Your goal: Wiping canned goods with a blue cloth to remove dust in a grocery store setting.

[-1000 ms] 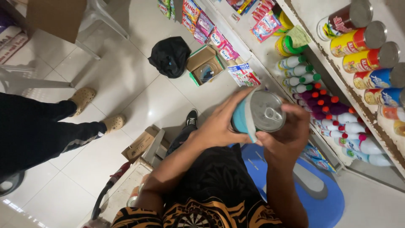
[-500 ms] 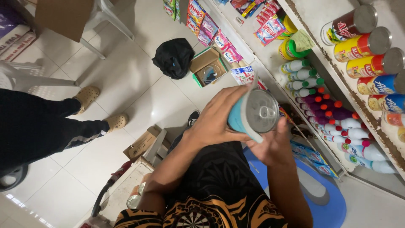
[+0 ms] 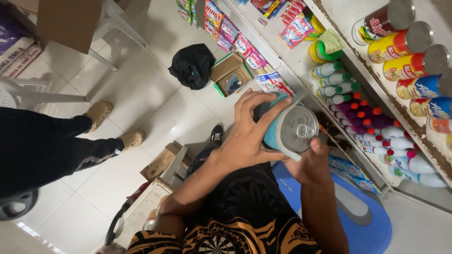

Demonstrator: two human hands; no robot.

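I hold a teal can with a silver pull-tab top [image 3: 293,129] in front of my chest. My left hand [image 3: 247,129] wraps around its side, fingers spread over the upper edge. My right hand [image 3: 308,162] cups it from below, thumb against the rim. The can tilts so its metal end faces the camera. Just to the right, shelves carry rows of plastic bottles [image 3: 358,106] and large cans [image 3: 407,49].
Another person's legs in black trousers and tan clogs [image 3: 113,127] stand at the left. A black bag [image 3: 192,66] and open cardboard box [image 3: 230,75] lie on the white tile floor. A blue stool [image 3: 362,211] sits below my arms. Small boxes [image 3: 162,160] lie near my feet.
My hands have kept hold of the can and turned it slightly. My right hand slid from over the can to beneath it.
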